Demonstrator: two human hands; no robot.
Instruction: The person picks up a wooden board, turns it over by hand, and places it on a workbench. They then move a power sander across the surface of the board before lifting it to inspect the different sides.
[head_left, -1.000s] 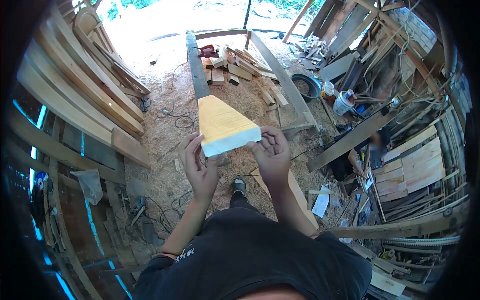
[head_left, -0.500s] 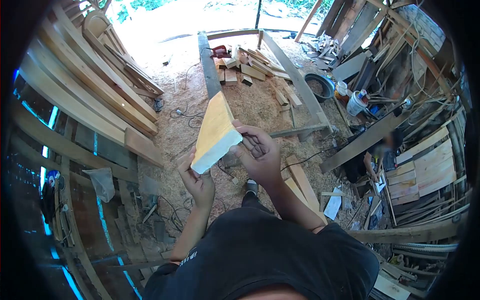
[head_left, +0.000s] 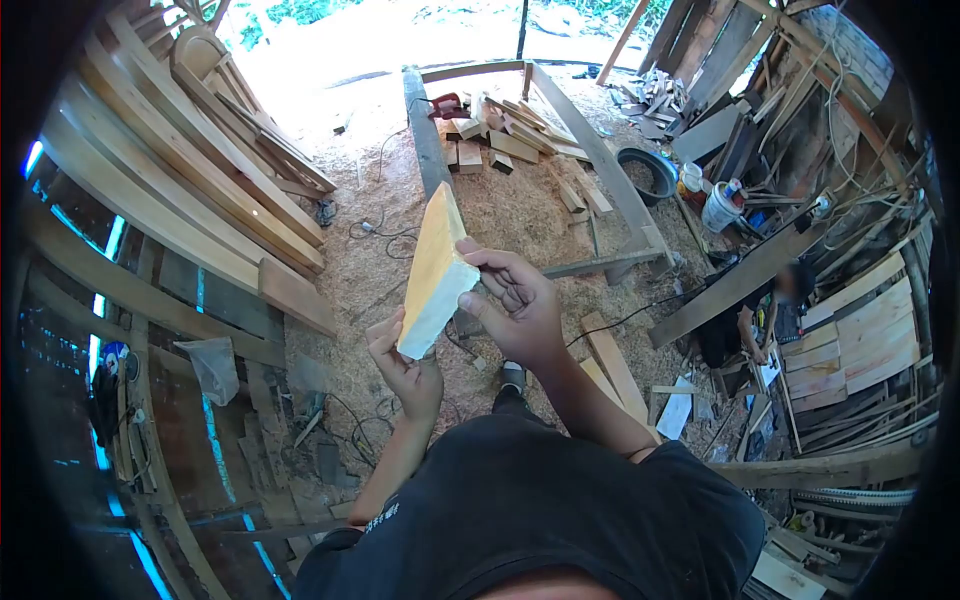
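A short, thick wooden board (head_left: 428, 262) is held up in front of my chest, its yellowish face turned to the left and its pale, whitish end facing me. My right hand (head_left: 516, 302) is closed on the right edge, thumb on the near end and fingers curled along the side. At the lower left corner, my left hand (head_left: 408, 372) grips the board with its fingertips; part of those fingers is hidden behind the wood. The far end of the board points away from me, toward a long beam.
A timber frame (head_left: 590, 140) stands ahead, with cut wood blocks (head_left: 512, 142) piled by it. Long planks (head_left: 180, 170) lean at the left. Cables (head_left: 385, 235) cross the sawdust floor. A black tub (head_left: 645, 175) and white bucket (head_left: 720, 207) stand right, near another person (head_left: 735, 325).
The board has turned a little, so its yellow face looks narrower. Both hands keep their hold on it. The whole view has shifted slightly.
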